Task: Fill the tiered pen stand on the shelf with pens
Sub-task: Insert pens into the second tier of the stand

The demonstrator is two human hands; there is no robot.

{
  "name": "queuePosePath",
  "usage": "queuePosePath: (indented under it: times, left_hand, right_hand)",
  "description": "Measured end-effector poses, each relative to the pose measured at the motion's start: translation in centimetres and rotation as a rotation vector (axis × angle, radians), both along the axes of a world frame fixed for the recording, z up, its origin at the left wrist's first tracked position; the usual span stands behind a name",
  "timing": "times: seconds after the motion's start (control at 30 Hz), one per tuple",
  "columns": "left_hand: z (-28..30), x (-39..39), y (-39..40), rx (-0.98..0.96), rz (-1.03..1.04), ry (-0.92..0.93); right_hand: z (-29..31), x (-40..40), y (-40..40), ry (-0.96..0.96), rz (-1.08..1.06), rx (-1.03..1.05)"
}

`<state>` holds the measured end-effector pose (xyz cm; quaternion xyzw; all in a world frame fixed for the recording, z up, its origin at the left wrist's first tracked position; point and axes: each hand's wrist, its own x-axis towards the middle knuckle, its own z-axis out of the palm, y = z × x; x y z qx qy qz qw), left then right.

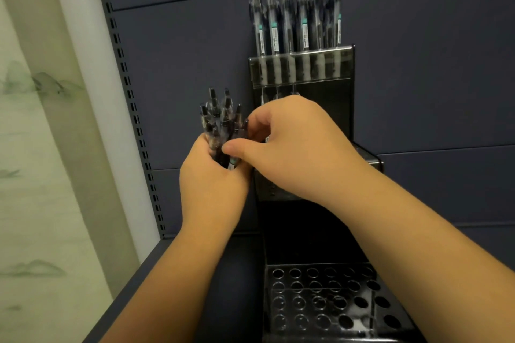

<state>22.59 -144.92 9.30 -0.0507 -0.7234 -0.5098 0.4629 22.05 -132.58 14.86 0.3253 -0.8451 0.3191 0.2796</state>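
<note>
Nearest me, bottom tier of the pen stand point(328, 301): clear plate full of round holes, all I can see empty. Stand sits on the dark shelf point(231, 273), up against the dark back panel point(432, 78). Above that, both my forearms reach in. My left hand point(214, 178) is fisted round a bunch of pens point(220, 125), fingers curled tight on the barrels, pens upright with the clicker ends sticking up out of the fist, just left of the stand. My right hand point(292, 145) is right beside it, thumb and fingertips pinching at one pen on the right edge of the bunch; thumb lies across the front, other fingers curled. Can't tell exactly which pen is pinched. This hand covers the stand's middle tier; a few pen tops peek above the knuckles. Farthest up, top tier holds a row of pens point(298, 17) standing upright, side by side, with white and teal labels. Slotted shelf upright point(131, 108) runs along the left, pale painted wall point(41, 147) beyond it.
</note>
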Motion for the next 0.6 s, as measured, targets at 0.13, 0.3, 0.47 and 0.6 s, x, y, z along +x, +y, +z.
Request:
queuePosePath:
  times: [0.13, 0.3, 0.47, 0.6]
  left_hand:
    - [0.2, 0.0, -0.1, 0.013, 0.0, 0.009]
    - [0.2, -0.4, -0.4, 0.06, -0.03, -0.008]
    - [0.4, -0.7, -1.0, 0.034, -0.088, 0.005]
    - [0.3, -0.8, -1.4, 0.011, -0.128, 0.007]
  right_hand:
    - [-0.2, -0.3, -0.1, -0.05, 0.078, -0.096]
    - [0.1, -0.4, 0.2, -0.132, 0.19, -0.177]
    - [0.1, -0.4, 0.3, -0.176, 0.268, -0.262]
    - [0.2, -0.4, 0.3, -0.181, 0.271, -0.276]
